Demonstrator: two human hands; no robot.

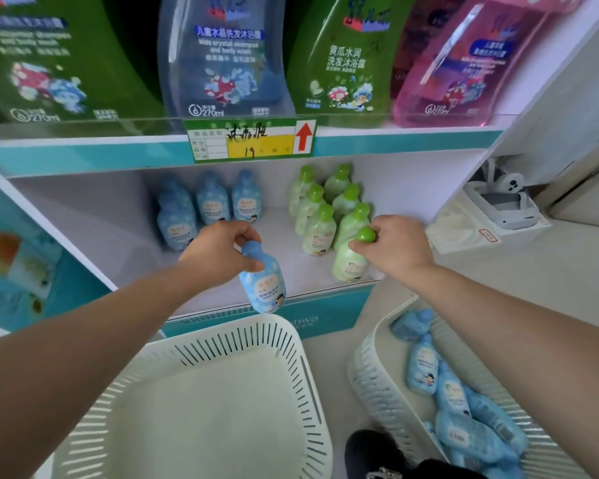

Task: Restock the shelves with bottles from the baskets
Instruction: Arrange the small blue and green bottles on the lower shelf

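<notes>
left hand (222, 248) pinches blue bottle (263, 285) by its neck, over the near lip of the shelf (94, 236); right hand (396, 247) grips the cap of green bottle (348, 267), standing near-right on the shelf; advise setting blue upright before the blue row (211, 202), label forward; legible: "270ml", "kids crystal shampoo and body wash"; price tag (253, 141) "19".

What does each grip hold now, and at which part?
The left grip holds a blue bottle by its neck; the right grip holds a green bottle by its cap.

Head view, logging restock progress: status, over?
Left hand holds blue bottle over shelf edge. Right hand grips green bottle by cap. Nothing blocking; spare blue bottles in basket.
</notes>
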